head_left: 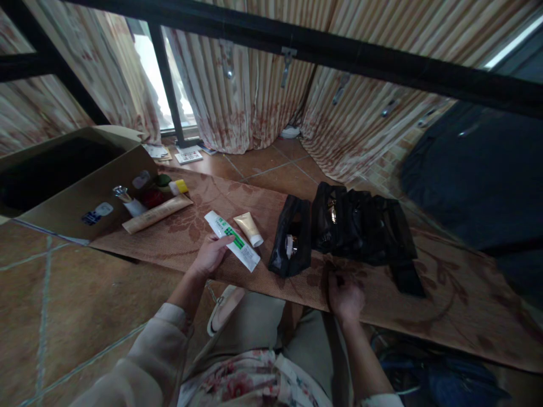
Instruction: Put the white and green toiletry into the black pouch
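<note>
My left hand (211,254) pinches a white tube with a green label (232,240), thumb on top, low over the cloth-covered bench. Just beyond it lies a small cream-coloured tube with a white cap (249,228). Further right is a black pouch section (290,237) with a small capped item inside. Beside that sits a row of black mesh pouches (360,223), where something gold-coloured shows. My right hand (345,294) is at the bench's front edge, below the pouches. Its fingers look curled; shade hides whatever may be in them.
At the left stands an open cardboard box (80,186). Next to it are a long beige tube (158,213), a bottle with a silvery top (129,202) and a yellow-capped item (179,187). A dark metal rail (263,39) crosses above. Dark blue fabric (475,169) hangs at right.
</note>
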Available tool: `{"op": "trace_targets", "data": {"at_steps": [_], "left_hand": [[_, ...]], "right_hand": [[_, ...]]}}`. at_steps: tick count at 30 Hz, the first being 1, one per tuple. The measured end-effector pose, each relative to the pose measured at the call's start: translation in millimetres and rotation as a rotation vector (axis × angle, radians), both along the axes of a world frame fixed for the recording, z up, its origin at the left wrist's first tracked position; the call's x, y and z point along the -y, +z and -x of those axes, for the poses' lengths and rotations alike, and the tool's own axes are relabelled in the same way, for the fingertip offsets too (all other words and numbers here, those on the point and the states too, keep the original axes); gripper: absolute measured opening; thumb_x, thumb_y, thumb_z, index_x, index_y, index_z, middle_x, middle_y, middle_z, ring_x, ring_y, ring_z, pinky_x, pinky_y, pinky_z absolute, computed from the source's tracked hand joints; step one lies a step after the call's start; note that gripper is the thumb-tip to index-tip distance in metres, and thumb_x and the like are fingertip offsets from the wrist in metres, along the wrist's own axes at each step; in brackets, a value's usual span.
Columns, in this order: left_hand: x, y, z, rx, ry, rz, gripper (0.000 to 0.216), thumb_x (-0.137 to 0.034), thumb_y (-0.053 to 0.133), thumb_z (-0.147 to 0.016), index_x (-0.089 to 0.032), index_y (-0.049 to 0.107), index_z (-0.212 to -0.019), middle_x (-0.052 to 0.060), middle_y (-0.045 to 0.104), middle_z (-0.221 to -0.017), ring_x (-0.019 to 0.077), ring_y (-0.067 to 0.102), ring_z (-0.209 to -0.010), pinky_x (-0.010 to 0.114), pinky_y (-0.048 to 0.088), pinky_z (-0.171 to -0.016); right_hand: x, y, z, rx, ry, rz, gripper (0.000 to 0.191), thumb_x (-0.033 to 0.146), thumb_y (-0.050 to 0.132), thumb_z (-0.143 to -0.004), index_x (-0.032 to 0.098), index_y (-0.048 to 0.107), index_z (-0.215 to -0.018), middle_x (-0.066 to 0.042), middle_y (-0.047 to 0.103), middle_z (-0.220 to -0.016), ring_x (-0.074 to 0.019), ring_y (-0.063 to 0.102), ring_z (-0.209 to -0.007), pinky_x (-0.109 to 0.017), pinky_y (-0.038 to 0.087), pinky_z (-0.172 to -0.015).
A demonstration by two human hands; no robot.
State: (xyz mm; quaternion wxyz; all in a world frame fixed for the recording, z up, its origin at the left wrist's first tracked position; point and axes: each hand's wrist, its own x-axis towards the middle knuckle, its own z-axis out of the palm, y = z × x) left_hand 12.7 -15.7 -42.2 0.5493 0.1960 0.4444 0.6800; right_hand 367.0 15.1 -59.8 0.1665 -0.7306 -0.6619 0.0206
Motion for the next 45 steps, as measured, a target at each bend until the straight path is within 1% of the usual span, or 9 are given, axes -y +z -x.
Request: {"op": "trace_targets", "data": {"at_steps": [4, 10, 17, 22, 28, 31, 34, 37, 45], "left_hand": [[-0.3, 0.6, 0.8, -0.007, -0.018, -0.011, 0.028, -0.02, 0.081, -0.058, -0.011, 0.074, -0.084, 0.009, 0.074, -0.077, 0.0283, 0.069, -0.086, 0.041, 0.053, -0.081], [-0.7, -1.5, 1.5, -0.003, -0.023, -0.011, 0.027, -0.02, 0.08, -0.059, -0.011, 0.074, -0.085, 0.009, 0.074, -0.08, 0.0274, 0.068, -0.086, 0.04, 0.053, -0.081], [-1.4, -5.8, 2.8, -0.02, -0.029, -0.019, 0.028, -0.021, 0.081, -0.058, -0.011, 0.074, -0.083, 0.009, 0.074, -0.08, 0.0264, 0.068, -0.084, 0.038, 0.053, -0.078], [-0.6, -3.6, 2.0, -0.024, -0.037, -0.02, 0.027, -0.02, 0.081, -0.057, -0.012, 0.074, -0.082, 0.007, 0.074, -0.078, 0.0256, 0.068, -0.083, 0.037, 0.053, -0.076], [-1.3, -1.9, 1.2, -0.015, 0.002, -0.022, 0.027, -0.018, 0.08, -0.055, -0.012, 0.075, -0.08, 0.007, 0.073, -0.076, 0.0266, 0.068, -0.084, 0.037, 0.052, -0.077], [-1.3, -1.9, 1.0, -0.016, 0.012, -0.03, 0.026, -0.016, 0.078, -0.055, -0.012, 0.075, -0.08, 0.008, 0.074, -0.08, 0.0267, 0.068, -0.084, 0.038, 0.052, -0.078], [-0.7, -1.7, 0.9, -0.027, -0.007, -0.032, 0.028, -0.015, 0.076, -0.055, -0.012, 0.075, -0.084, 0.008, 0.075, -0.084, 0.0256, 0.068, -0.082, 0.037, 0.052, -0.078], [-0.2, -1.9, 0.8, -0.049, -0.028, -0.023, 0.032, -0.014, 0.076, -0.054, -0.013, 0.075, -0.086, 0.007, 0.075, -0.082, 0.0236, 0.068, -0.077, 0.036, 0.052, -0.077], [-0.9, -4.0, -0.3, -0.096, 0.014, 0.005, 0.03, -0.017, 0.079, -0.052, -0.013, 0.075, -0.081, 0.006, 0.074, -0.08, 0.0215, 0.067, -0.071, 0.035, 0.051, -0.075]], "right_hand": [[0.1, 1.3, 0.9, -0.005, 0.006, 0.011, 0.036, 0.041, 0.044, -0.088, 0.016, 0.069, -0.089, -0.008, 0.065, -0.078, -0.0169, 0.052, -0.066, -0.026, 0.029, -0.06], [0.6, 1.5, 0.8, -0.007, 0.016, -0.025, 0.034, 0.041, 0.045, -0.088, 0.016, 0.068, -0.089, -0.008, 0.065, -0.078, -0.0166, 0.05, -0.066, -0.026, 0.028, -0.059], [-1.0, -2.1, -1.8, -0.017, 0.037, -0.05, 0.034, 0.042, 0.045, -0.087, 0.016, 0.067, -0.086, -0.007, 0.064, -0.076, -0.0168, 0.051, -0.066, -0.026, 0.029, -0.059], [-0.5, -1.0, -0.7, 0.004, 0.024, -0.026, 0.035, 0.042, 0.044, -0.088, 0.015, 0.067, -0.085, -0.007, 0.063, -0.074, -0.0173, 0.052, -0.067, -0.027, 0.029, -0.059], [0.1, -0.7, -0.8, -0.01, 0.044, -0.037, 0.036, 0.042, 0.043, -0.088, 0.015, 0.067, -0.087, -0.008, 0.064, -0.077, -0.0173, 0.052, -0.067, -0.026, 0.03, -0.06], [-0.2, -1.2, -1.5, -0.014, 0.047, -0.032, 0.036, 0.042, 0.044, -0.088, 0.015, 0.067, -0.087, -0.008, 0.064, -0.076, -0.0175, 0.052, -0.067, -0.026, 0.029, -0.06], [-0.3, -1.7, -1.5, -0.01, 0.022, -0.027, 0.034, 0.042, 0.045, -0.087, 0.016, 0.067, -0.087, -0.008, 0.064, -0.077, -0.017, 0.052, -0.066, -0.026, 0.029, -0.059], [-0.3, -2.5, -1.4, -0.002, 0.021, -0.03, 0.035, 0.042, 0.044, -0.088, 0.015, 0.067, -0.087, -0.008, 0.065, -0.08, -0.017, 0.052, -0.066, -0.026, 0.029, -0.06], [-0.6, -3.1, -1.5, 0.003, 0.036, -0.062, 0.037, 0.044, 0.044, -0.088, 0.015, 0.067, -0.085, -0.008, 0.065, -0.078, -0.0171, 0.053, -0.068, -0.026, 0.029, -0.06]]}}
